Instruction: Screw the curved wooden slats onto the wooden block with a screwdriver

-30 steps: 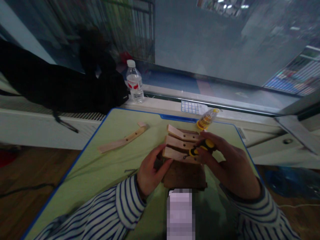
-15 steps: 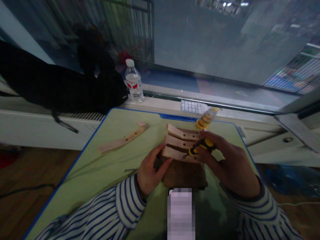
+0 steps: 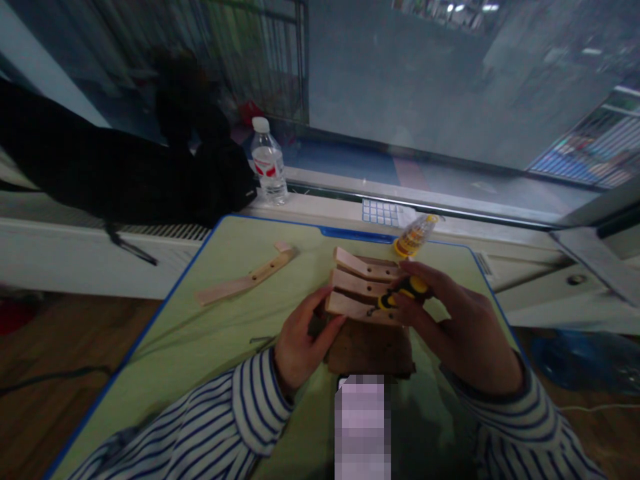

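**Screwdriver held over three stacked wooden slats, both hands at the stack.**

Your right hand [image 3: 457,327] is closed around the yellow-and-black screwdriver [image 3: 404,292], its shaft angled down-left toward the nearest of the wooden slats [image 3: 361,285]. The slats lie between your hands, long axes running across you, and the right hand is the nearer to the screwdriver's tip. Your left hand [image 3: 305,347] sits part-open against the slats' left end; a firm grip cannot be confirmed. They rest on a dark wooden block [image 3: 370,350] on the green surface [image 3: 165,333]. Tip contact is hard to make out, and a pixelated patch [image 3: 363,427] hides the area nearest you.
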